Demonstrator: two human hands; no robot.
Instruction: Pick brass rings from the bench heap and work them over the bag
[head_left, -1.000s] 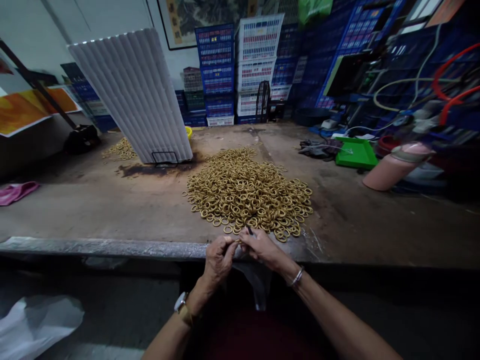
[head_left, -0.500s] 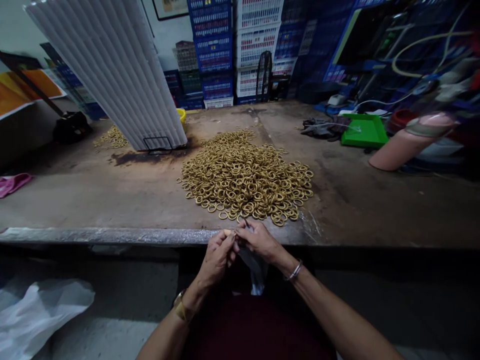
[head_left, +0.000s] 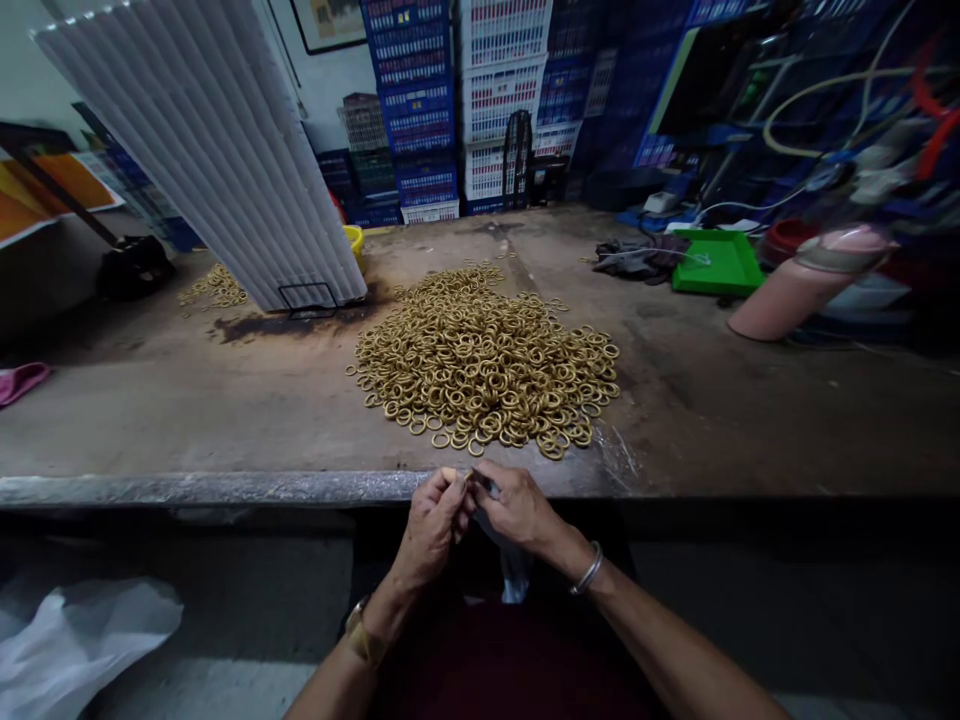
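Observation:
Just off the table's front edge, my two hands meet at the fingertips. My left hand is closed, thumb against fingers, in a pinch on a small brass-coloured ring, mostly covered by the fingers. My right hand is closed round a thin dark tool whose tip points at the ring; its exact kind is too small to tell. A pale cloth or plastic strip hangs below the right hand. Directly beyond both hands, a large heap of brass-coloured rings lies on the table.
The worn table carries a tall white corrugated panel at left and a smaller ring pile beside it. At right stand a green tray and a leaning pink cylinder. Stacked crates rise behind. A white bag lies lower left.
The dark tool in my right hand has swung from pointing up over the table to pointing left at my left fingertips. The whole view has shifted slightly.

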